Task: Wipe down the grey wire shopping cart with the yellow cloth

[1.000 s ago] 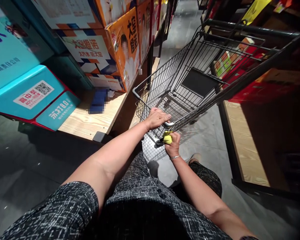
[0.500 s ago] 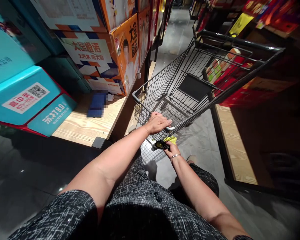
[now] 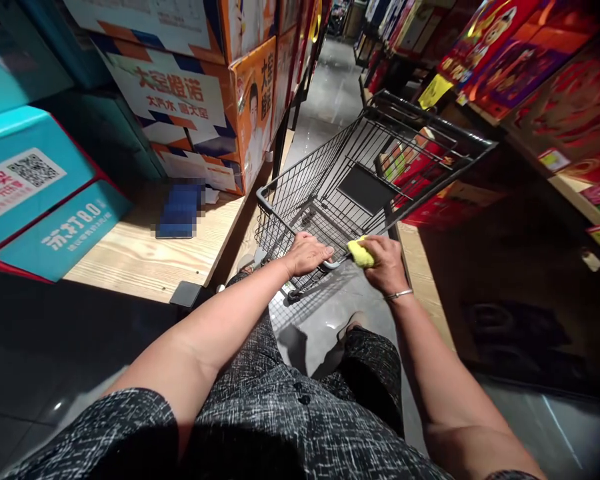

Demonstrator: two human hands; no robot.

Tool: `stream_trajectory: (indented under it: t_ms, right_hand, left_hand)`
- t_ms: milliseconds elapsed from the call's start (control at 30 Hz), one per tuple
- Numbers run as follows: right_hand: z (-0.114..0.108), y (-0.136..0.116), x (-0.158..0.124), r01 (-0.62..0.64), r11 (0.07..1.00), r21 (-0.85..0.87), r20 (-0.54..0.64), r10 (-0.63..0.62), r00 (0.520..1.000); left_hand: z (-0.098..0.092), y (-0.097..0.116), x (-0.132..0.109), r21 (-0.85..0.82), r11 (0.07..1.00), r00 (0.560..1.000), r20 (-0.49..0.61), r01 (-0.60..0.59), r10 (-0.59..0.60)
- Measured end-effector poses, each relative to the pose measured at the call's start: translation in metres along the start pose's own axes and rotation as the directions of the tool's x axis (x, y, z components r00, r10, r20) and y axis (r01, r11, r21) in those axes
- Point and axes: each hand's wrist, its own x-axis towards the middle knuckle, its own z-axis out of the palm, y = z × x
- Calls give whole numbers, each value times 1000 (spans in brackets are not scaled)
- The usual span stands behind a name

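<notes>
A black wire shopping cart stands in the aisle in front of me, with nothing in its basket. My left hand is wrapped round the near handle bar of the cart. My right hand, with a thin bangle on the wrist, is closed on a yellow cloth and presses it against the same bar just right of the left hand. Both forearms reach forward over my dark patterned clothing.
On the left, a low wooden shelf carries teal cartons and stacked orange and white cartons. Red gift boxes fill the shelves on the right. The grey tiled aisle runs ahead past the cart.
My right hand rose from below the handle, near a dark fitting, up onto the bar with the yellow cloth. The view tilted up and the cart sits farther along the aisle.
</notes>
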Motion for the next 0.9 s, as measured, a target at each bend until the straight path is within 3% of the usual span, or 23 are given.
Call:
stream_trajectory:
  t_ms: [100, 200, 267, 400, 567, 667, 767, 833, 900]
  right_hand:
    - [-9, 50, 23, -88, 994, -64, -7, 88, 996]
    - [-11, 70, 33, -184, 981, -64, -19, 183, 983]
    - [-3, 60, 26, -217, 976, -16, -67, 216, 974]
    - [22, 7, -10, -185, 957, 223, -244, 239, 940]
    - [50, -33, -39, -239, 885, 400, -309, 375, 874]
    - [76, -40, -50, -401, 739, 542, -265, 603, 752]
    - [115, -55, -68, -648, 367, 667, 53, 845, 532]
    - [141, -67, -82, -751, 167, 639, 240, 884, 401]
    - [162, -75, -92, -792, 101, 603, 316, 881, 353]
  left_hand:
    - [-1, 2, 1, 39, 999, 1000, 20, -4, 3]
    - [-2, 3, 1, 48, 999, 999, 25, -22, 21]
    - [-3, 3, 1, 22, 999, 999, 21, -29, 29]
    - [-5, 2, -1, 6, 1000, 999, 29, -23, 23]
    - [-7, 0, 0, 11, 1000, 999, 43, -16, 16]
    - [-7, -2, -1, 31, 999, 999, 21, -27, 27]
    - [-7, -4, -4, 52, 998, 999, 8, -42, 41]
    - [-8, -6, -7, 61, 997, 999, -1, -44, 44]
    - [-10, -8, -9, 68, 997, 999, -10, -38, 39]
